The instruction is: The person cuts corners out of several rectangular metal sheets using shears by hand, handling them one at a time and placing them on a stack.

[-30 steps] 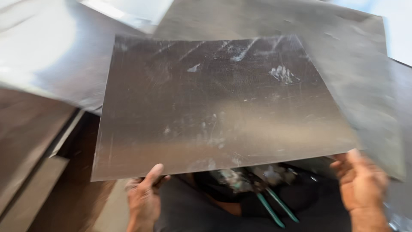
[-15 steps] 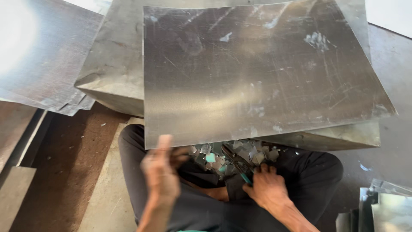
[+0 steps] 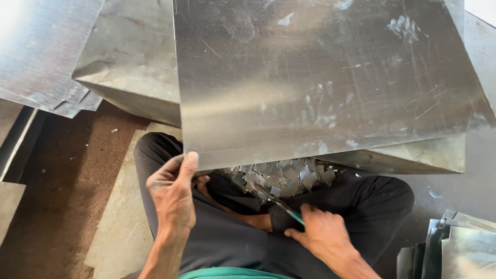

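Head view, looking down on a seated person's lap, with the large metal sheet point(image 3: 320, 77) as the landmark. Left of the sheet, a stack of flat sheets point(image 3: 46, 51) lies on the brown floor point(image 3: 62, 196). At the sheet's near left corner the left hand point(image 3: 173, 194) has its thumb up along the edge and its fingers curled beneath, pinching that corner. The sheet slopes up and away from this hand, its near edge running left to right across the lap. Under that near edge, a heap of small cut metal squares point(image 3: 284, 175) sits between the dark trouser legs. Just below the heap, the right hand point(image 3: 320, 235) is closed around the green-handled snips point(image 3: 281, 204), whose blades point up-left toward the sheet's near edge, close to it but apart. Right of the sheet, more folded metal pieces point(image 3: 454, 243) stand.
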